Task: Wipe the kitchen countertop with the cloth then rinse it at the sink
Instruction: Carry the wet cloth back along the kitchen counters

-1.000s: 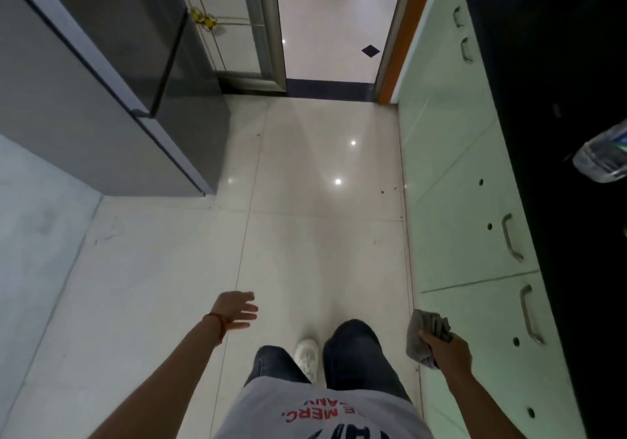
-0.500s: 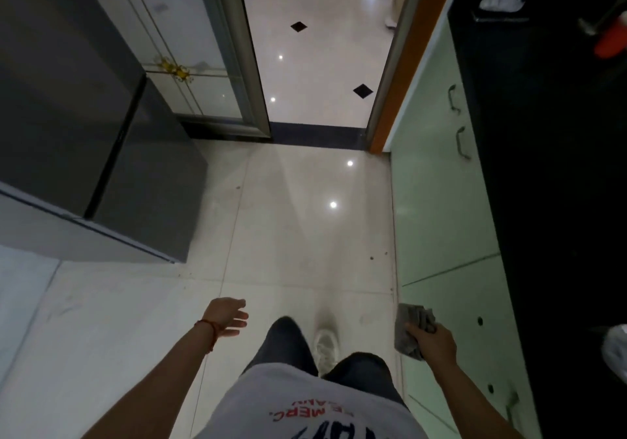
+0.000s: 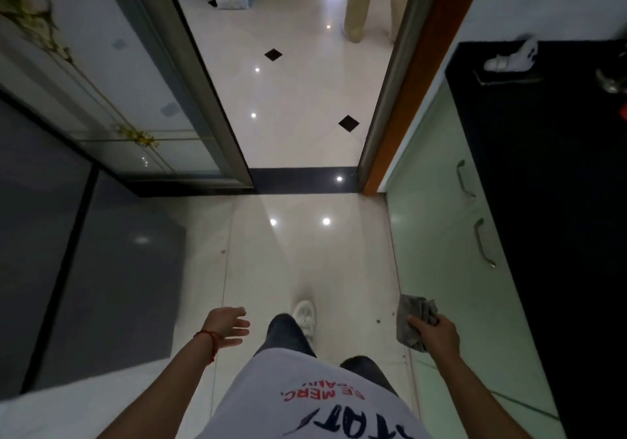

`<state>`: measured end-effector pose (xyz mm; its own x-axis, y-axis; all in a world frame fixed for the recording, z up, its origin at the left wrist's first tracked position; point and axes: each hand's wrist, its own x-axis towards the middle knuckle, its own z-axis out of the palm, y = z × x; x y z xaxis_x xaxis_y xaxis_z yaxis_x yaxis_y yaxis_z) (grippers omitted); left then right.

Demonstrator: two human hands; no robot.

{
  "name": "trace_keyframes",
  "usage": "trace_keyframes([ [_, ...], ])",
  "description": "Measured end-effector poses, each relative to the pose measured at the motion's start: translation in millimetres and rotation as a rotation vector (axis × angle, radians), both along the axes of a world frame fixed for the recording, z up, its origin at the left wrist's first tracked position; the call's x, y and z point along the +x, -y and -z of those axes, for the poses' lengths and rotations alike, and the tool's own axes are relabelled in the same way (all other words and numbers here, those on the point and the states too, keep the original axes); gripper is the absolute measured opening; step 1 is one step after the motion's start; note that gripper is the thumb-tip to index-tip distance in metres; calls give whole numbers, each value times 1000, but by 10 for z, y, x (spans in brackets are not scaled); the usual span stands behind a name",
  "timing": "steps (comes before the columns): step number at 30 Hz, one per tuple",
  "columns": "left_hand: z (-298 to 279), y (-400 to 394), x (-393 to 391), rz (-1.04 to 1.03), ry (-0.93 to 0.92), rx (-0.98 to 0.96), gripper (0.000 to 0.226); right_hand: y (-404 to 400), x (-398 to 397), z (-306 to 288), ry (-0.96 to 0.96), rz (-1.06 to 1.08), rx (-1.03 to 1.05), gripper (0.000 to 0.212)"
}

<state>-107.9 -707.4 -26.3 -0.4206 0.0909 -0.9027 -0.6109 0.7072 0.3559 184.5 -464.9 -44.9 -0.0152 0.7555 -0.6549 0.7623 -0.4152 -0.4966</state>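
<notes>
Beside the green cabinets, right hand grips a bunched grey cloth; left hand hangs open, empty.

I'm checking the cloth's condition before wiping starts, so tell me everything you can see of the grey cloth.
The grey cloth looks like soft, thin fabric, bunched into loose folds rather than spread flat. The right hand grips it at one side, and the rest hangs free in the air beside the pale green cabinet fronts, touching nothing else. Whether it is wet or dirty cannot be told.

right hand grips grey cloth | left hand spread, empty | black countertop at right
</notes>
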Motion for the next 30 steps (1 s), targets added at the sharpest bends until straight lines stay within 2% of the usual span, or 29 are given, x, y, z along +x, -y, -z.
trace_keyframes([
  [7,-138,-1379,-899,204,-3,41,12,-581,-508,-13,17,107,-24,35],
  [13,-156,-2467,-1316,372,-62,73,14,-1071,-721,54,51,206,-76,45],
  [22,-105,-3757,-1377,688,-63,64,17,-1548,-792,-50,75,352,-108,34],
  [30,-61,-5222,-1053,1139,26,64,12,-1495,-850,-145,79,771,-146,34],
])
